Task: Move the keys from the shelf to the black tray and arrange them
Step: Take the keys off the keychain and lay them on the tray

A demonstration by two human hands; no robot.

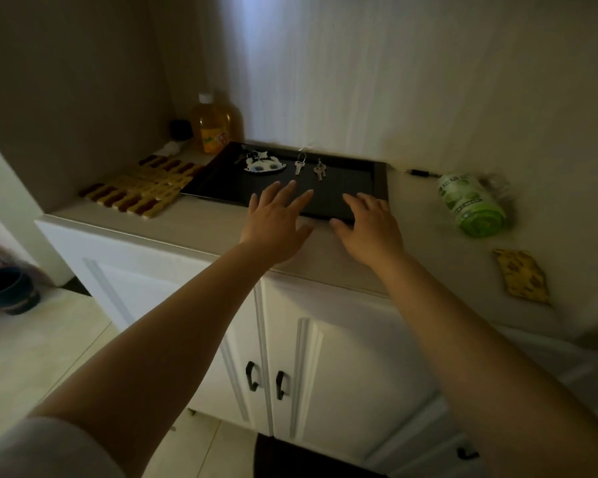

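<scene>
Keys point(299, 166) lie in a row inside the black tray point(380, 181). Left hand point(277, 219) and right hand point(368, 224) hover spread and seemingly empty; a careless sweep could scatter the row.

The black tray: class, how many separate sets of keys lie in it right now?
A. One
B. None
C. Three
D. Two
C: the black tray holds three sets in a row along its far side: the keys with a cartoon charm, a single key on a ring and a small pair of keys.
</scene>
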